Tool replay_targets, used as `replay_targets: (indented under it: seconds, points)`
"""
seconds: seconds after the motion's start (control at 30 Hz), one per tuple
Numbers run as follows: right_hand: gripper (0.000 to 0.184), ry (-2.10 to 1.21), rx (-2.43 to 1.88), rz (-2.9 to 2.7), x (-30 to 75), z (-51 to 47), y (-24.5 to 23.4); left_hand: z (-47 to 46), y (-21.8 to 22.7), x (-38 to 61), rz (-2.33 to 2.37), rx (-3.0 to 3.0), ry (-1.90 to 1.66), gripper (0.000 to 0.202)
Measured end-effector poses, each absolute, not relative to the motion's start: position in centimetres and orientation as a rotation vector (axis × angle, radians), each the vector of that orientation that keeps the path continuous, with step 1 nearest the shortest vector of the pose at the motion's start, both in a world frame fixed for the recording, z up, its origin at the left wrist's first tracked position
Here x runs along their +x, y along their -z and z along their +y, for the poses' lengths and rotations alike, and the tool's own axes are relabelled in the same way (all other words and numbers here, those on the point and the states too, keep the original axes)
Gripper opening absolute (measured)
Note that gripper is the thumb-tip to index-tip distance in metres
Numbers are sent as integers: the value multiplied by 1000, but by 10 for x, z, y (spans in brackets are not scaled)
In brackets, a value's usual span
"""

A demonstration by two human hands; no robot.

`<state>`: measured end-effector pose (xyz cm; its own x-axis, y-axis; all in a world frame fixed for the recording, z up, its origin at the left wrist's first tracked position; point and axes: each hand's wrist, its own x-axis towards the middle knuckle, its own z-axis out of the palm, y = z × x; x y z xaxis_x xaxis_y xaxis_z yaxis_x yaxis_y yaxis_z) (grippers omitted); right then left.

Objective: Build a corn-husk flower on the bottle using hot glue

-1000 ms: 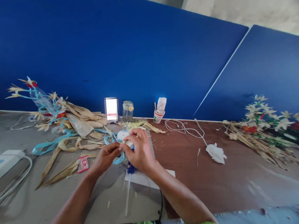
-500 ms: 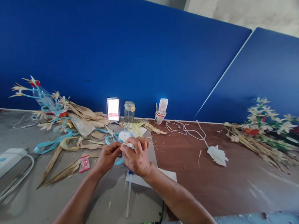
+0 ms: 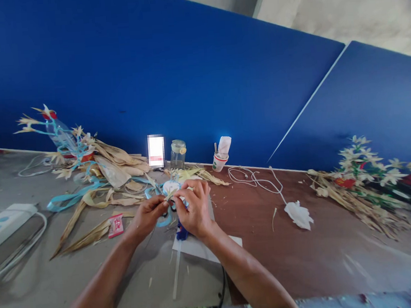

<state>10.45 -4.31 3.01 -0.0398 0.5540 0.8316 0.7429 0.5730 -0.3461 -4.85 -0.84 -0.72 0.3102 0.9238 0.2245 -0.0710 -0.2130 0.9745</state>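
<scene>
My left hand [image 3: 147,216] and my right hand [image 3: 194,208] meet over the middle of the table, fingers pinched together on a small pale dried-leaf piece [image 3: 172,194] held between them. Just behind the fingers lies a round white roll [image 3: 169,187] with light blue ribbon [image 3: 71,197] trailing off to the left. Under my right wrist sits a white sheet of paper [image 3: 205,245] with a dark blue scrap [image 3: 181,233] on it. What exactly lies inside the pinch is partly hidden by my fingers.
Dried husks and straw flowers [image 3: 101,166] pile up at the back left around a plastic bottle [image 3: 58,134]. A glass jar [image 3: 178,153], a paper cup [image 3: 220,158], a white cable [image 3: 254,176], a white paper flower [image 3: 299,213], a power strip [image 3: 4,222] and a flower bunch [image 3: 365,175] lie around.
My right hand has lifted its fingers and shifted slightly right, working the leaf piece; the left hand keeps its pinch. The view has barely moved.
</scene>
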Motion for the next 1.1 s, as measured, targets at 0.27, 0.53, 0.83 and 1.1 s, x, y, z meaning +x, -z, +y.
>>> replay_targets:
  seconds: [0.27, 0.53, 0.83, 1.1]
  points:
    - [8, 297, -1029, -1962, 102, -42, -14, -6, 18, -52, 776, 1352, -1128, 32]
    - [9, 302, -989, -1841, 101, -44, -9, -2, 27, -50, 755, 1333, -1125, 30]
    - [22, 177, -1030, -1694, 112, -38, -28, -6, 19, -50, 692, 1260, -1076, 33]
    - [7, 431, -1038, -1754, 106, -38, -17, -9, 18, -51, 627, 1227, -1081, 30]
